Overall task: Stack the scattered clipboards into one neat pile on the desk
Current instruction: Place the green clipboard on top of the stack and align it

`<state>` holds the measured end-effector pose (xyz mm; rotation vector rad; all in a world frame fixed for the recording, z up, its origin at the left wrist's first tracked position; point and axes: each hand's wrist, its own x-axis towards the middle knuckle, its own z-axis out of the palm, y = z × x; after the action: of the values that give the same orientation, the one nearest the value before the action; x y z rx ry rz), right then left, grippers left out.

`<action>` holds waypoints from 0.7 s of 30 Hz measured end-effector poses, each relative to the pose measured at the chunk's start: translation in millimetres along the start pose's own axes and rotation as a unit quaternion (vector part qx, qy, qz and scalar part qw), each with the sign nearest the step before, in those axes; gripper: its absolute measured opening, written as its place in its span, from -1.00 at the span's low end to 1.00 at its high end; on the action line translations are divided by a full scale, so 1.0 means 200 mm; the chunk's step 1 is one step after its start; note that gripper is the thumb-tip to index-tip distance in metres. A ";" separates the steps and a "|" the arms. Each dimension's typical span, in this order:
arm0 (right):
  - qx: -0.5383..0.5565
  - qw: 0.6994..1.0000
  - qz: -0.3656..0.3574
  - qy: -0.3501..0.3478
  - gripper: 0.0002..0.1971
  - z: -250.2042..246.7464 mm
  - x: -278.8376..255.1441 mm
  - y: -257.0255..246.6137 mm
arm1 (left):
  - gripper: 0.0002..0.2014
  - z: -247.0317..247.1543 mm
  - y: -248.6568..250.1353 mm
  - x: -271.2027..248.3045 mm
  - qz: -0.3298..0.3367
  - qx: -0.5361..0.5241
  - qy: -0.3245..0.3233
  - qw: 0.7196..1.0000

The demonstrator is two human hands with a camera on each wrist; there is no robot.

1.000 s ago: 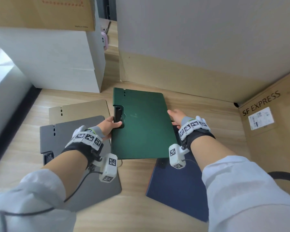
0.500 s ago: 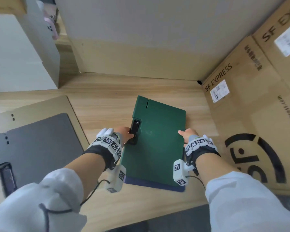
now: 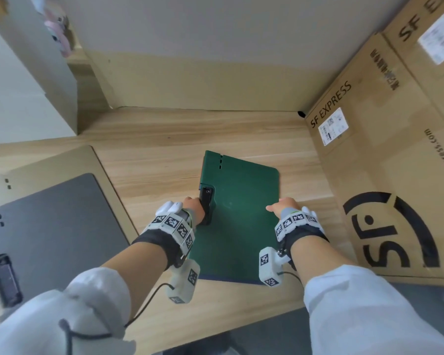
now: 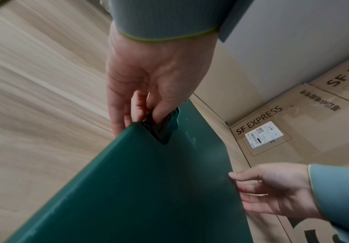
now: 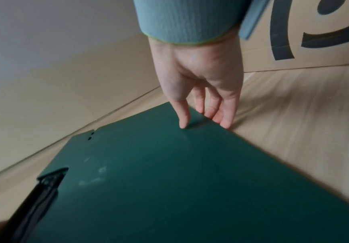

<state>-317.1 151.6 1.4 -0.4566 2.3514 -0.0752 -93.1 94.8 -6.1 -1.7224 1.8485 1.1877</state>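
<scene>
Both hands grasp a green clipboard [image 3: 241, 213] lying on the table [image 3: 151, 155]: left hand [image 4: 148, 78] pinching its black clip [image 4: 159, 125], right hand [image 5: 200, 78] gripping the opposite edge.

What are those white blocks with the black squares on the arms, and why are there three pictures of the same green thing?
No machine here: these are a person's two hands. The white blocks are little cameras strapped to the wrists, and another camera sits on the head. So one picture looks down from the head, and the other two look along each hand.

The left hand pinches the black clip of the green clipboard. The right hand holds its opposite edge, thumb on top. A dark blue clipboard peeks out underneath, on the wooden desk. Further left, a grey clipboard lies on a tan one. Cardboard boxes stand on the right.
</scene>
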 end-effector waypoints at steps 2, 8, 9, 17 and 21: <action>0.026 1.000 -0.003 -0.009 -0.40 0.01 0.00 -0.05 | -0.61 -0.04 0.00 -0.02 0.006 0.018 0.011 1.000; 0.109 0.990 -0.085 -0.027 -0.41 0.10 -0.01 -0.23 | -0.61 -0.19 -0.13 0.05 -0.047 0.006 0.030 0.998; 0.113 0.988 -0.101 -0.030 -0.41 0.11 -0.02 -0.26 | -0.62 -0.21 -0.16 0.07 -0.052 -0.013 0.027 0.998; 0.021 0.992 -0.125 -0.009 -0.44 0.17 -0.05 -0.39 | -0.55 -0.18 -0.21 0.04 -0.052 -0.020 0.031 0.998; -0.008 0.983 -0.185 -0.005 -0.51 0.24 -0.16 -0.55 | -0.42 -0.22 -0.31 0.02 -0.061 -0.099 0.070 0.991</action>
<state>-229.8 64.1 7.8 -0.8964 2.2319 -0.2266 -24.4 65.1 -4.3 -2.0442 1.7213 1.2667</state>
